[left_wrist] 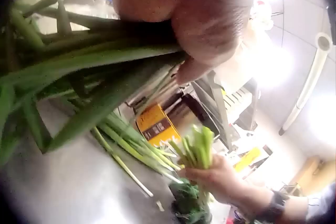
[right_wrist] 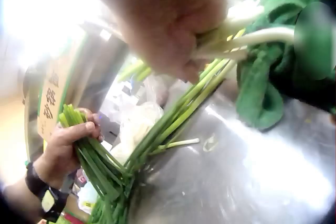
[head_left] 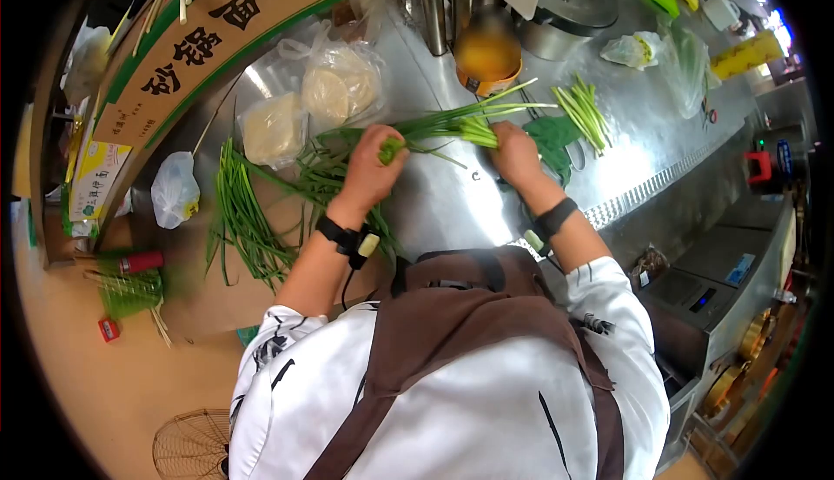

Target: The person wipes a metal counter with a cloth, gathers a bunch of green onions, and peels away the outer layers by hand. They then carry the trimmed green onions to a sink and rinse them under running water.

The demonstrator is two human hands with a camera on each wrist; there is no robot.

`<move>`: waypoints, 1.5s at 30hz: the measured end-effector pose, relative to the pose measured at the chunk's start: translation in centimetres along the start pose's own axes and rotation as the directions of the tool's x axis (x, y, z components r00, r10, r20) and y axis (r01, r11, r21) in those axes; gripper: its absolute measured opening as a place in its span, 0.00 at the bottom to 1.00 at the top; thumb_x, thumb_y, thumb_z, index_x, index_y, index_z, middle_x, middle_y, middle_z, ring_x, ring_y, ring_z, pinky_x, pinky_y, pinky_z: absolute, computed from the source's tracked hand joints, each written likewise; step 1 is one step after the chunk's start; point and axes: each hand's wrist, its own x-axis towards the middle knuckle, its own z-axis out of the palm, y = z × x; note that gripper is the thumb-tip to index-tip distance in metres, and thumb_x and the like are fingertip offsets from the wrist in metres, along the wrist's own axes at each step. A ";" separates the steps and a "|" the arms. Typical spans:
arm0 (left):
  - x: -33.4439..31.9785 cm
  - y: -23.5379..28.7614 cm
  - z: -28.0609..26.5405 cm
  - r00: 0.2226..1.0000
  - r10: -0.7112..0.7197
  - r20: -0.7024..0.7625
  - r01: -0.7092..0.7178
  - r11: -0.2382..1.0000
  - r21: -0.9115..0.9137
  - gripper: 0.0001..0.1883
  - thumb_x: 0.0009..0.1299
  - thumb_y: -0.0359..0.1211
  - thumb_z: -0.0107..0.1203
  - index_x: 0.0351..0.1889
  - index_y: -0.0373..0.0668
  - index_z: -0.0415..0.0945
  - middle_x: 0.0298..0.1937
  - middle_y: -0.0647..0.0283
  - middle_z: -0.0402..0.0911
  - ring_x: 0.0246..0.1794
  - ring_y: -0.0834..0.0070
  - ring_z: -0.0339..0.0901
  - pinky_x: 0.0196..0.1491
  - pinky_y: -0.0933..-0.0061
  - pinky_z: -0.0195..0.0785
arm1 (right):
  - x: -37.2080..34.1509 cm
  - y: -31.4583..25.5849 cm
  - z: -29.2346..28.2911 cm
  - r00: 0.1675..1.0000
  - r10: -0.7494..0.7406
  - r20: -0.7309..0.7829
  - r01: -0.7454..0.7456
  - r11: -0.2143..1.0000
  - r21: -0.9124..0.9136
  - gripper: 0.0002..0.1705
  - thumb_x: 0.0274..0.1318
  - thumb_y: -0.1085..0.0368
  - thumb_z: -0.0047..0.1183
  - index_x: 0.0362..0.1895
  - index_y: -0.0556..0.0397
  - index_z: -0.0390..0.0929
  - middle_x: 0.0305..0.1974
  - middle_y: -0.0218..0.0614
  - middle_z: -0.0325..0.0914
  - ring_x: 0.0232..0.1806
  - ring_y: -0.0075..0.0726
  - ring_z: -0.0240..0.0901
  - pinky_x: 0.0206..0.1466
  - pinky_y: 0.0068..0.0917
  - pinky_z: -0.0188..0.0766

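Some scallions [right_wrist: 97, 165] gripped in left hand [head_left: 372, 170], others in right hand [head_left: 519, 158], wire fan [head_left: 189, 447] in head view only

Green stalks [head_left: 477, 132] in right grip [head_left: 519, 158]

I've two hands [head_left: 375, 167] [head_left: 516, 154], two green bunches [head_left: 391, 150] [head_left: 476, 131] in them, two wristbands [head_left: 337, 235] [head_left: 554, 218]; one green cloth [head_left: 549, 141] right, one fan [head_left: 191, 445] near left.

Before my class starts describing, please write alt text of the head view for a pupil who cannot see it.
A person's left hand and right hand each grip green stalks above a metal counter. More green leaves lie beside the left forearm; a green cloth and paler stalks lie past the right hand.
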 end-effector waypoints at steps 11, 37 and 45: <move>-1.1 -0.4 4.2 0.964 0.130 0.231 -0.166 0.975 0.148 0.07 0.57 0.22 0.52 0.34 0.38 0.72 0.47 0.56 0.79 0.47 0.55 0.75 0.50 0.62 0.68 | 2.0 1.5 1.0 0.973 0.026 0.231 0.021 0.979 -0.201 0.09 0.50 0.70 0.44 0.37 0.52 0.73 0.37 0.45 0.78 0.40 0.51 0.76 0.44 0.45 0.69; -0.5 -0.7 4.9 0.847 0.398 0.352 -0.455 0.885 0.094 0.09 0.54 0.29 0.58 0.32 0.38 0.74 0.34 0.53 0.75 0.37 0.53 0.73 0.42 0.59 0.68 | -2.2 -4.6 -3.8 0.888 0.007 0.459 -0.160 0.942 0.294 0.12 0.52 0.61 0.58 0.34 0.56 0.75 0.28 0.49 0.76 0.29 0.52 0.71 0.35 0.38 0.68; -0.8 1.1 4.8 0.977 0.186 0.108 -0.193 0.980 0.053 0.07 0.57 0.27 0.55 0.33 0.38 0.73 0.33 0.52 0.75 0.36 0.53 0.74 0.38 0.61 0.69 | -2.2 -3.9 -1.5 0.945 -0.034 0.325 -0.197 0.734 0.650 0.10 0.53 0.63 0.57 0.31 0.57 0.74 0.27 0.44 0.75 0.31 0.46 0.72 0.37 0.36 0.68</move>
